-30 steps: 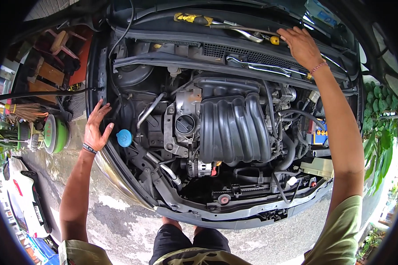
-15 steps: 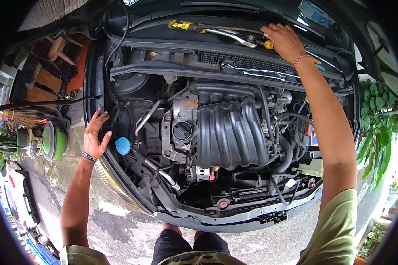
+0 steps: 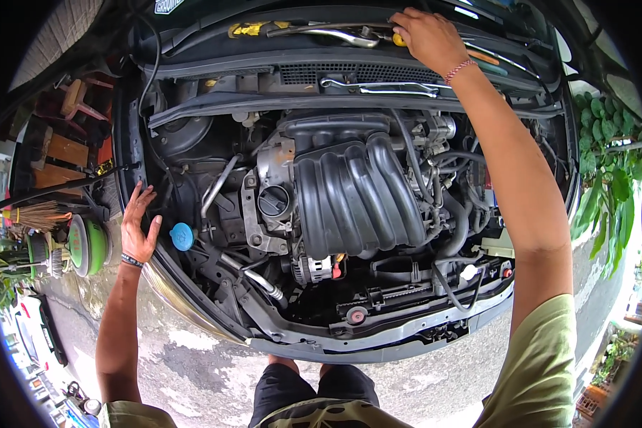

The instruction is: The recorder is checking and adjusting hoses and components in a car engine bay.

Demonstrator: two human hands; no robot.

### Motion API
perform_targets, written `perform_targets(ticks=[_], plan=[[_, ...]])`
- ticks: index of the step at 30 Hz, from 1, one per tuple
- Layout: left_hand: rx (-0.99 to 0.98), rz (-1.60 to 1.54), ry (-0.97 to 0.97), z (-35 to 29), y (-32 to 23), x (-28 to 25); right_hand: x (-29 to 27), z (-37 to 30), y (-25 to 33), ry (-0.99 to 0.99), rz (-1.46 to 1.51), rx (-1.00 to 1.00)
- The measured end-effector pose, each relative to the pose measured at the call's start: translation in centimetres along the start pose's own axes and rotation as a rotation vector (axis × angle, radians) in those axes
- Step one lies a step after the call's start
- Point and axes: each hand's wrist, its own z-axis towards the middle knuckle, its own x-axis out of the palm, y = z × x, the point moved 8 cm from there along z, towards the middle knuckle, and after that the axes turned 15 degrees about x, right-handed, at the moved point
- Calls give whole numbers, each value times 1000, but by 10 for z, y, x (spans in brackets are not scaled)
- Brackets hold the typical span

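My left hand [image 3: 140, 227] rests on the car's fender edge with fingers spread, beside a blue round cap [image 3: 182, 237]. Across the engine bay, my right hand [image 3: 429, 41] reaches to the tools lying at the windshield base. Its fingers are bent down over them, and what lies under them is hidden. By the thumb is a yellow rounded piece [image 3: 399, 40]. A thin dark rod [image 3: 335, 28] runs from a yellow-and-black handle [image 3: 253, 29] to my fingertips. Close to it lies a shiny metal tool [image 3: 342, 36]. Orange [image 3: 483, 57] and teal handles [image 3: 491, 68] show beyond the wrist.
The black ribbed engine cover [image 3: 357, 192] fills the middle, with a black oil cap [image 3: 273, 201] to its left. Long chrome wrenches [image 3: 385, 88] lie on the cowl. A prop rod [image 3: 57, 182] crosses at left. Stools, a broom and a green round object [image 3: 88, 245] stand beyond the fender.
The view has shifted, so the engine bay and tools sit further left and the far tools higher. Both hands keep about the same places on the car.
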Motion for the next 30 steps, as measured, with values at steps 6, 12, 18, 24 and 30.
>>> perform_targets(ticks=[6,12,18,24,30], plan=[[-5,-83,-10,9,-5,10,-62,-39,-17,-121,359,220],[9,-54,-43,-3,-1,1,-27,-190,33,291,646,283],[-14,-98,-37,-1,4,9,73,-172,-23,510,571,481],[14,3,6,-3,6,9,142,-137,-16,512,325,332],[14,-19,-4,-5,7,10,141,-125,-7,807,121,372]])
